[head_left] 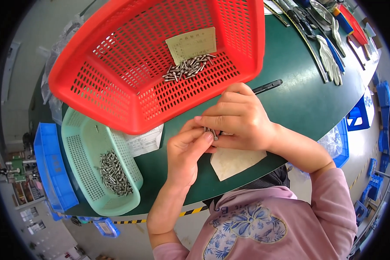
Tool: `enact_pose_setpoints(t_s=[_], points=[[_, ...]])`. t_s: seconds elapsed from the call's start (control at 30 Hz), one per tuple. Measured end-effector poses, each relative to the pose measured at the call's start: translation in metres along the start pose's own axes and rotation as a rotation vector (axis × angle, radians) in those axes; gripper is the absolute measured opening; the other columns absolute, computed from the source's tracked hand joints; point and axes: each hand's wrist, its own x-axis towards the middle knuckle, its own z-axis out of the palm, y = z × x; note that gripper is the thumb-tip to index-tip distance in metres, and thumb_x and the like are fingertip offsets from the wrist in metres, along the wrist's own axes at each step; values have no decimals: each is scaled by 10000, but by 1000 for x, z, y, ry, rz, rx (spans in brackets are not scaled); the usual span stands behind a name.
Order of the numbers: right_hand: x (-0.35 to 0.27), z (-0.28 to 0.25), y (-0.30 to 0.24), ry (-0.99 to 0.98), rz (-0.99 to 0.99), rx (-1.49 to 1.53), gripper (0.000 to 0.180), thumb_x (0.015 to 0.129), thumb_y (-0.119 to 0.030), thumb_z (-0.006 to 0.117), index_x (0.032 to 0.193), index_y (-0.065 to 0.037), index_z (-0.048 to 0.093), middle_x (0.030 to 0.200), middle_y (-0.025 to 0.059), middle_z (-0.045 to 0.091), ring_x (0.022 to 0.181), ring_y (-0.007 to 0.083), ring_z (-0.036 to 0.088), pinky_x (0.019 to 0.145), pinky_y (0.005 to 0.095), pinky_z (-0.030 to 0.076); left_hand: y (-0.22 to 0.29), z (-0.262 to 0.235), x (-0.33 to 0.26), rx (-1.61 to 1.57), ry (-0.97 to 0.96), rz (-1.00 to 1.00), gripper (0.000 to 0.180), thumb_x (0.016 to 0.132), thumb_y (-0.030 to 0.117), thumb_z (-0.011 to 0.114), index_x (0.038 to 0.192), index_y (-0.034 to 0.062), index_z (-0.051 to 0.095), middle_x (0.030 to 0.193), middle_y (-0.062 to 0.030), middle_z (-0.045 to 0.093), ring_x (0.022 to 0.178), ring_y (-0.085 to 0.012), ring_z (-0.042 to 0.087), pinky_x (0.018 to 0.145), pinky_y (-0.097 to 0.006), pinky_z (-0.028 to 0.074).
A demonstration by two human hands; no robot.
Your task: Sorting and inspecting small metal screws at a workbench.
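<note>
My left hand (184, 149) and my right hand (242, 117) meet over the near part of the green table. Between their fingertips are small metal pins (214, 135), which look like the bolt-like parts in the baskets; the fingers cover most of them. Both hands are closed around these pieces. Just beyond them stands a large red basket (134, 125), with a pile of the metal pins (188, 68) and a paper card (191, 44) inside. A light green basket (80, 169) to the left holds more metal pins (115, 173). Under my right hand lies a pale sheet (238, 162).
A blue bin (54, 167) stands at the far left. A black pen-like tool (268, 86) lies beyond my right hand. White gloves (329, 60), steel rulers and other tools lie at the far right of the green table (299, 108). A printed paper (147, 143) sits between the baskets.
</note>
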Motion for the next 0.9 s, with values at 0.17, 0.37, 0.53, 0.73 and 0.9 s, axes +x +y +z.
enact_pose_setpoints(t_s=[0.17, 0.37, 0.53, 0.73, 0.9], points=[[3, -6, -1, 20, 67, 131, 410, 595, -233, 825, 954, -81, 696, 827, -6, 665, 646, 158, 524, 676, 307, 380, 6, 4, -2, -173, -7, -22, 290, 953, 133, 442, 989, -105, 604, 1123, -135, 544, 930, -174, 601, 698, -274, 554], [3, -7, -2, 31, 93, 179, 389, 621, -248, 826, 948, -79, 701, 834, -3, 668, 661, 162, 529, 680, 312, 380, 5, 7, -3, -49, 31, 42, 326, 966, 172, 420, 983, -105, 591, 1136, -144, 534, 912, -189, 603, 726, -301, 543], [4, -9, 0, 15, 70, 173, 388, 628, -241, 821, 960, -80, 698, 838, -2, 666, 673, 166, 536, 685, 315, 380, 2, 3, -3, -94, 12, 132, 157, 918, 72, 512, 871, -47, 603, 1066, -112, 541, 891, -159, 576, 773, -282, 494], [5, -10, 0, 16, 11, 122, 389, 634, -236, 817, 973, -86, 696, 845, 3, 664, 683, 165, 544, 715, 321, 389, -6, -6, -5, -89, -58, 157, 166, 922, 131, 507, 956, -8, 591, 1128, -144, 561, 981, -188, 570, 810, -331, 500], [3, -11, -1, 31, 82, 266, 350, 628, -212, 817, 931, -76, 708, 822, 16, 669, 689, 174, 553, 711, 319, 401, 0, 0, -3, 186, 133, 387, 85, 834, 35, 592, 887, -29, 608, 1115, -146, 508, 959, -188, 548, 825, -290, 473]])
